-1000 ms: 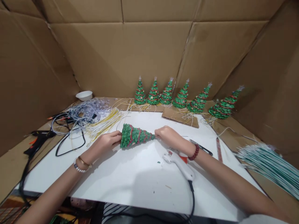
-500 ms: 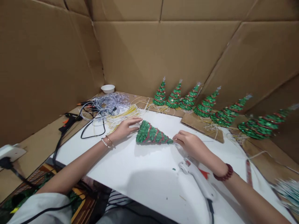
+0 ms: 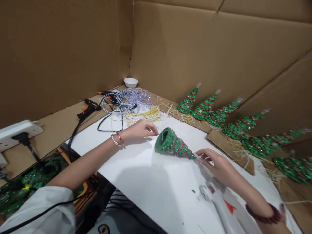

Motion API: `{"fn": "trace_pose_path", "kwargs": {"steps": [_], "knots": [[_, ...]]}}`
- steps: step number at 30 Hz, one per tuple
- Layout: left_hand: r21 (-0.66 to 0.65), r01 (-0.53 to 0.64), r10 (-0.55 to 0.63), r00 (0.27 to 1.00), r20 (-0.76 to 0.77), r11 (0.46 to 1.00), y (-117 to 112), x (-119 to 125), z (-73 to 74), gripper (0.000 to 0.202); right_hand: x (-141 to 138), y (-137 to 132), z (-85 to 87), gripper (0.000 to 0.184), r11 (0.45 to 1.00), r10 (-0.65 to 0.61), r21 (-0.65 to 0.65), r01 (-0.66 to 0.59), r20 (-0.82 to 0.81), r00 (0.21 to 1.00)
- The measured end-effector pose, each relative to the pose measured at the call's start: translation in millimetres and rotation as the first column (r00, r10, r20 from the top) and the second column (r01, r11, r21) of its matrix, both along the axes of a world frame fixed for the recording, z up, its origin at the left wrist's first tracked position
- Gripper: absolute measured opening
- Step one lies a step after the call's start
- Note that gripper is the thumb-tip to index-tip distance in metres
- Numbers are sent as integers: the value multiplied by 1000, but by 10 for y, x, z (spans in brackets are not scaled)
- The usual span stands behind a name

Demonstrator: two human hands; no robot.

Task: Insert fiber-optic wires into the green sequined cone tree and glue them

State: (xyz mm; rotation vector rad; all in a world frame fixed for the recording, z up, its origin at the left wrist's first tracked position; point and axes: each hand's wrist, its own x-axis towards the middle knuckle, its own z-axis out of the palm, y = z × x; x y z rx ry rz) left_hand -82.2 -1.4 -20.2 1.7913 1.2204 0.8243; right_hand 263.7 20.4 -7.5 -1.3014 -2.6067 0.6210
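Thus, the left hand [image 3: 140, 130] and the right hand [image 3: 216, 165] are shown at opposite ends of a beaded tree cone [image 3: 172, 144], which is laid on its side near the middle of a white board [image 3: 136, 191], with its open base turned towards the left hand and its tip towards the right. The fingers [image 3: 202, 159] of the right hand are closed together around the tip, from which thin wires [image 3: 198, 157] emerge. The fingers [image 3: 152, 129] of the left hand are drawn together just beside the rim of the base; whether a thin wire is gripped there cannot be told. The cone is judged to be light, hollow and fairly stiff, although its glued green beads may catch or shed and its narrow tip may be fragile, so a hold around the wide lower body would probably be safest. Just below the right hand, a white hot glue gun [image 3: 214, 203] is lying near the board's nearer right edge, where it may obstruct that hand. Beyond the far right edge, a row of similar beaded trees [image 3: 207, 110] is set out. Towards the far left corner, tangled clear wires [image 3: 126, 102], a yellow-and-white wire bundle [image 3: 143, 116], a black glue gun [image 3: 87, 109] and a white bowl [image 3: 131, 82] are placed.
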Motion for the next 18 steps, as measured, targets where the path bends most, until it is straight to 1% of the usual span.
{"fn": "trace_pose_path", "kwargs": {"steps": [3, 7, 9, 14, 18], "knots": [[72, 36, -30, 997, -78, 997, -50, 69, -45, 16, 94, 37, 22, 14, 1000, -21, -19, 21, 47, 999], [252, 45, -7, 988, -153, 967, -89, 170, -111, 16, 121, 49, 43, 17, 1000, 3, 11, -4, 75, 997], [308, 47, 23, 975, -219, 950, -99, 199, -138, 16, 106, 45, 52, 18, 999, 6, 32, -8, 79, 997], [364, 2, 131, 932, -338, 931, -143, 275, -188, 13, 80, 43, 66, 24, 997, 55, 50, -58, 72, 996], [352, -46, 181, 915, -361, 935, -180, 364, -205, 9, 93, 54, 62, 23, 993, 88, 75, -92, 58, 994]]}}
